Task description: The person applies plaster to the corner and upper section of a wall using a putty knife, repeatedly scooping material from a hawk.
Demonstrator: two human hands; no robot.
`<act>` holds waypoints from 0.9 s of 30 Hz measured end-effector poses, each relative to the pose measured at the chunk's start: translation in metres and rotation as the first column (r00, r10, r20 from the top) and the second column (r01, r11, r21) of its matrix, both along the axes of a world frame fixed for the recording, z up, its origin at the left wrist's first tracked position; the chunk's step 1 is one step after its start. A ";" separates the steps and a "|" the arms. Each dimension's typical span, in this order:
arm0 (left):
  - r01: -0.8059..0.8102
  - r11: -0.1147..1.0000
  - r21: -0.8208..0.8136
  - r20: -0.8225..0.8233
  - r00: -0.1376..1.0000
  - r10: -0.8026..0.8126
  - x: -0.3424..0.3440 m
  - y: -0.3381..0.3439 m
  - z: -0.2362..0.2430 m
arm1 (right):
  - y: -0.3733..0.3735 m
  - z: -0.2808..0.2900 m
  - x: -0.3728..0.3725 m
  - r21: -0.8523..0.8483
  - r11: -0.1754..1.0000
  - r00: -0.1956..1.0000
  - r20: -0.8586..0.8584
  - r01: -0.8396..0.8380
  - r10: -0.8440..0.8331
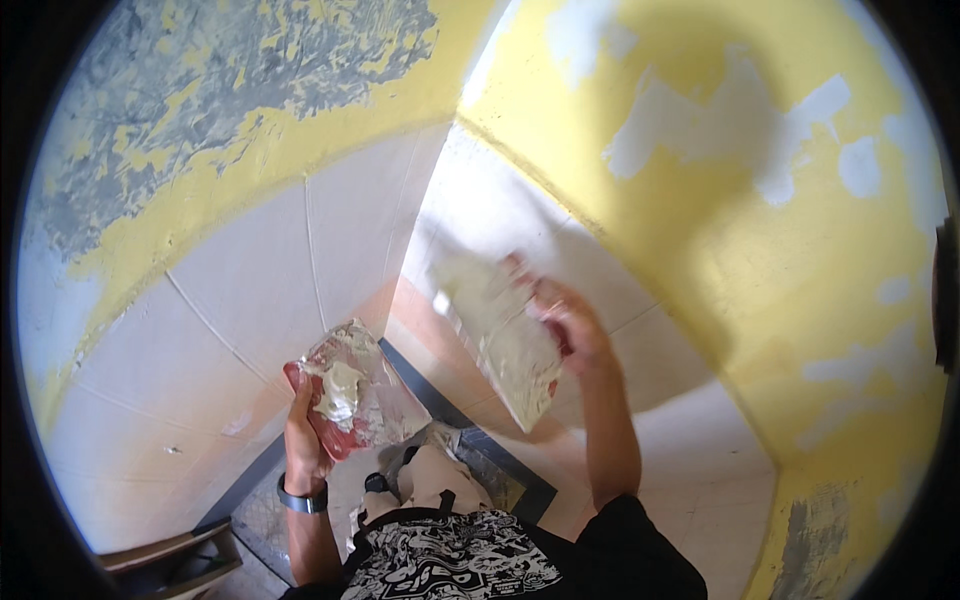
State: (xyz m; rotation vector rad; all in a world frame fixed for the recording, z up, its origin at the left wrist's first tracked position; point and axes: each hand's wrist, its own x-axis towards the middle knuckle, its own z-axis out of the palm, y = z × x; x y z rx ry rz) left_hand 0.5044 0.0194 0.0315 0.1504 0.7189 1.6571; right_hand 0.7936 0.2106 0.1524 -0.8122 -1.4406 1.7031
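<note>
Left hand (308, 445) clamped on red-and-whitish flat plate (388, 402), one white paste lump (341, 390) aboard, left of centre; right hand (577, 328), apart, gripping blurred cream-smeared oblong plate (500, 335), centre. Plates: I count two. One white-printed black T-shirt (450, 560).

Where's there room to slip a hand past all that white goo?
Seemingly the gap between the smeared board in the left hand and the coated blade in the right hand, with a dark strip behind. Below, the legs crowd in.
</note>
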 end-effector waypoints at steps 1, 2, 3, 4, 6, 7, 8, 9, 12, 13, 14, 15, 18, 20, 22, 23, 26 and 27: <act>0.012 0.998 0.056 0.024 1.000 -0.013 0.000 -0.001 0.002 | 0.001 0.028 -0.005 0.126 0.985 0.992 -0.057 0.119 -0.113; 0.025 0.998 0.061 0.037 0.999 -0.027 0.000 -0.001 -0.004 | 0.002 0.057 -0.011 0.246 0.938 0.969 -0.114 0.243 -0.221; -0.002 0.999 0.050 0.046 0.999 0.000 0.001 0.000 -0.009 | 0.007 0.085 -0.011 0.406 0.859 0.949 -0.167 0.312 -0.266; -0.034 0.999 0.034 0.054 0.998 0.033 0.003 0.002 -0.013 | 0.014 0.105 -0.006 0.586 0.742 0.938 -0.106 0.326 -0.329; -0.015 0.999 0.035 0.061 0.998 0.013 0.002 0.001 -0.015 | 0.018 0.136 -0.020 0.744 0.593 0.911 -0.050 0.308 -0.410; -0.010 1.000 0.021 0.052 0.999 0.009 0.001 -0.001 -0.017 | 0.015 0.152 -0.041 0.936 0.310 0.796 0.060 0.165 -0.603; -0.004 1.000 0.012 0.038 0.999 0.004 0.000 -0.002 -0.020 | 0.016 0.160 -0.057 0.997 0.031 0.623 0.072 -0.077 -0.779; -0.053 0.998 -0.025 0.053 0.997 0.055 0.004 0.000 -0.023 | 0.024 0.160 -0.069 0.983 0.061 0.575 0.149 -0.171 -0.804; -0.045 0.998 -0.046 0.068 0.996 0.048 0.006 0.000 -0.037 | 0.056 0.145 -0.101 0.789 -0.178 0.391 0.084 -0.588 -0.917; -0.034 0.999 -0.025 0.045 0.998 0.035 0.005 0.000 -0.034 | 0.069 0.139 -0.108 0.780 -0.173 0.377 0.086 -0.601 -0.922; -0.018 1.000 -0.022 0.055 0.998 0.019 0.005 -0.001 -0.040 | 0.082 0.130 -0.111 0.680 -0.196 0.315 0.054 -0.706 -0.947; -0.014 1.000 -0.027 0.057 0.998 0.015 0.007 -0.004 -0.048 | 0.094 0.120 -0.110 0.566 -0.204 0.258 0.015 -0.799 -0.966; -0.052 0.997 -0.062 0.047 0.997 0.055 0.009 0.000 -0.056 | 0.131 0.080 -0.099 0.440 -0.071 0.052 -0.055 -0.895 -0.997; -0.074 0.994 -0.076 0.042 0.996 0.077 0.009 -0.003 -0.066 | 0.128 0.044 -0.097 0.377 -0.051 0.057 0.006 -0.925 -0.998; -0.067 0.995 -0.072 0.072 0.995 0.072 0.007 -0.006 -0.080 | 0.108 0.038 -0.099 0.335 0.002 0.045 0.133 -0.942 -0.990; -0.073 0.995 -0.069 0.071 0.994 0.078 0.007 -0.007 -0.080 | 0.103 0.051 -0.107 0.334 -0.008 0.055 0.132 -0.943 -0.990; -0.093 0.995 -0.033 0.067 0.993 0.095 0.008 -0.008 -0.086 | 0.093 0.110 -0.125 0.515 -0.095 0.124 0.023 -0.852 -0.992; -0.109 0.994 -0.020 0.064 0.992 0.110 0.009 -0.008 -0.085 | 0.101 0.124 -0.125 0.546 -0.094 0.122 0.015 -0.832 -0.992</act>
